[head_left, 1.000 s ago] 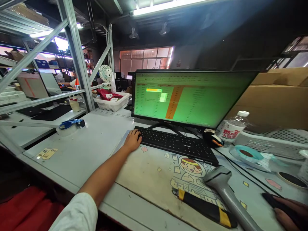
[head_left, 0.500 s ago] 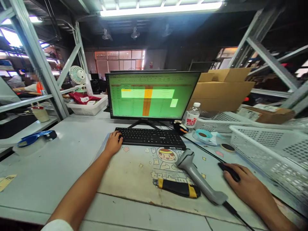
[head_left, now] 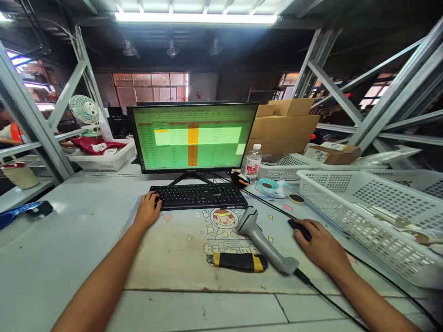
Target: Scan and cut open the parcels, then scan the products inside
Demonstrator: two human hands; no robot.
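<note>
My left hand (head_left: 148, 210) rests at the left end of a black keyboard (head_left: 200, 196), its fingers stretched over the keys and holding nothing. My right hand (head_left: 320, 242) lies over a black computer mouse (head_left: 300, 229), fingers curved around it. Between my hands a grey barcode scanner (head_left: 265, 242) lies on the printed desk mat (head_left: 162, 258). Just left of its handle is a black and yellow utility knife (head_left: 238, 262). Behind the keyboard stands a monitor (head_left: 194, 138) showing a green spreadsheet with an orange column.
White plastic baskets (head_left: 332, 184) line the right side, with a cardboard box (head_left: 284, 131) behind. A bottle (head_left: 253, 162), blue tape roll (head_left: 269, 185) and black-rimmed tape roll (head_left: 296, 198) stand near the monitor. At left are another basket (head_left: 104, 161) and a fan (head_left: 83, 109).
The head view has turned to the right, so everything sits further left in the picture. My left hand stays on the keyboard and my right hand on the mouse.
</note>
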